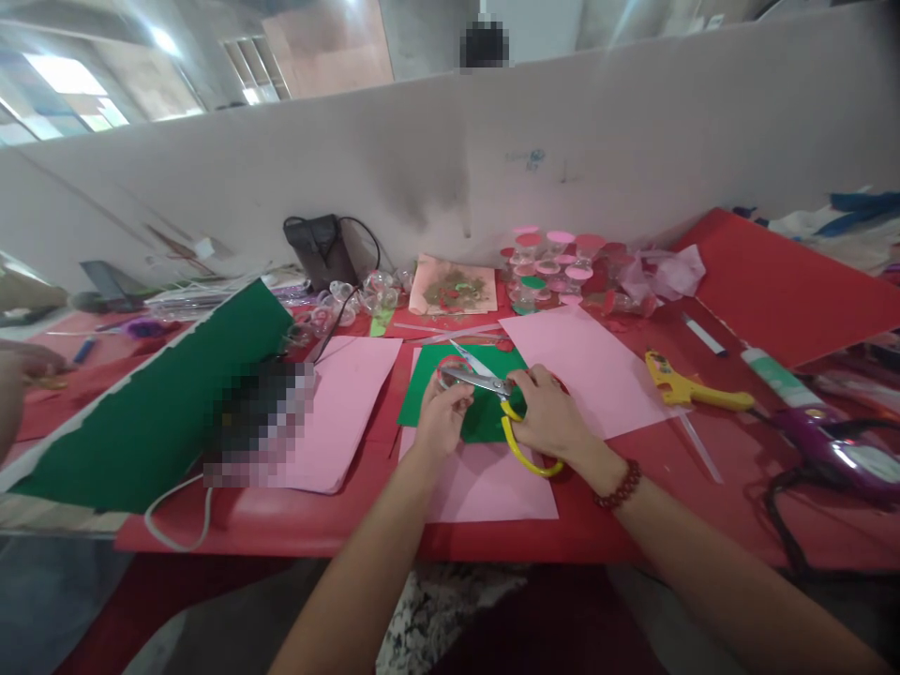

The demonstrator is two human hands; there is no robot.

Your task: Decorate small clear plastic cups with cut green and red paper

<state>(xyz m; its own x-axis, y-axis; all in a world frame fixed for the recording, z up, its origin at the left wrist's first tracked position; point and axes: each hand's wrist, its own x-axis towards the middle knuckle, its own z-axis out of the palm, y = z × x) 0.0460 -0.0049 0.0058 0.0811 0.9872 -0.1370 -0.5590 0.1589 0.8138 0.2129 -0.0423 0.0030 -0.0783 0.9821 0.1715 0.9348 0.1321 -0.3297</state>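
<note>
My right hand (545, 411) grips a pair of scissors (524, 455) with yellow handles, and its metal blades are spread apart and point left. My left hand (444, 417) is closed on a small clear plastic piece with a red edge (450, 366), perhaps a bottle part; the fingers and a scissor blade partly hide it. One blade crosses in front of this piece, and whether it touches is hard to see. Beneath both hands lies a green sheet (485, 427) on top of a pink sheet (492, 492).
Pink sheets (352, 412) lie left, another (591, 370) right. A yellow glue gun (696, 392) and purple device (836, 445) are at right. Clear plastic pieces with coloured discs (555, 262) stand behind. A green board (161, 403) leans at left; another person's arm (10, 394) shows there.
</note>
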